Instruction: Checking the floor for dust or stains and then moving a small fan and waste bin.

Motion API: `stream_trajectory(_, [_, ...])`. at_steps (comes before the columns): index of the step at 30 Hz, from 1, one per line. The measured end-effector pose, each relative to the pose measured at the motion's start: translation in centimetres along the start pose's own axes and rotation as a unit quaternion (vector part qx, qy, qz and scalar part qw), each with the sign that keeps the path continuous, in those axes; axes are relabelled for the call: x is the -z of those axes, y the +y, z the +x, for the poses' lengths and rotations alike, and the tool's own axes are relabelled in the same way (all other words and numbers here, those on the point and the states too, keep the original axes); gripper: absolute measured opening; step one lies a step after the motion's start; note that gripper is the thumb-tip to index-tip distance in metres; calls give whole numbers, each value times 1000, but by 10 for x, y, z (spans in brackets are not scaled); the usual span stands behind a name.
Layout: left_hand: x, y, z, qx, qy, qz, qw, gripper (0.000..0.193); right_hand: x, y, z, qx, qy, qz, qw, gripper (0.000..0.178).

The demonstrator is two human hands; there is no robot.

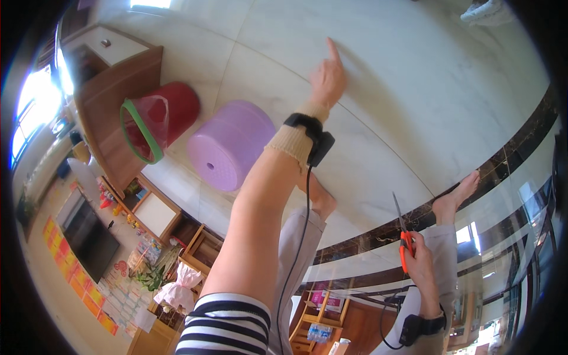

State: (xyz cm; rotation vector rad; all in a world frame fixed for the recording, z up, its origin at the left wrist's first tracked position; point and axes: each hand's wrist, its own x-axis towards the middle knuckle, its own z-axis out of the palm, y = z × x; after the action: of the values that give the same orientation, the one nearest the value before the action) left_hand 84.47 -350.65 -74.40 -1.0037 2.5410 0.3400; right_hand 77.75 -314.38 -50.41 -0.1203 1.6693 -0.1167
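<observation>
My left arm reaches forward over the pale tiled floor (284,53). At its end my left hand (328,81) points with the index finger stretched out and the other fingers curled; nothing shows in it. Lower right, beside my bare foot (458,195), my right hand (421,263) is closed around the orange handles of a pair of scissors (406,239). The narrow dark blades point up and away, close together. A dark device is strapped to each wrist, with a cable running from it.
Left of my left arm are a purple plastic stool (234,145), lying on its side or seen tilted, and a red bin (177,109) with a green rim. A wooden cabinet (118,100) stands beyond them. A dark stone border (515,151) crosses the floor at right.
</observation>
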Motion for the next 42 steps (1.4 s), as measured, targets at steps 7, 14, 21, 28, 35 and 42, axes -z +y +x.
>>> stream_trajectory(7, [5, -8, -8, 14, -34, -65, 997, 76, 5, 4, -4, 9, 19, -21, 1000, 37])
stream_trajectory(14, [-8, -7, -44, 64, -34, -58, 996, 77, 7, -3, -5, -7, -1, -38, 999, 36])
stream_trajectory(21, [22, -41, 17, 83, 1, -158, 984, 75, 8, 3, -7, -8, 1, -29, 1000, 35])
stream_trajectory(28, [26, -27, 1, 62, -28, -110, 992, 68, 6, 5, -5, 11, 18, -28, 999, 35])
stream_trajectory(35, [-4, -17, -42, 75, -54, -85, 992, 72, 7, 2, -7, 10, 11, -22, 1000, 35])
stream_trajectory(42, [-24, 1, -46, 103, 58, -109, 987, 57, 6, 4, -5, -2, -1, -25, 1000, 36])
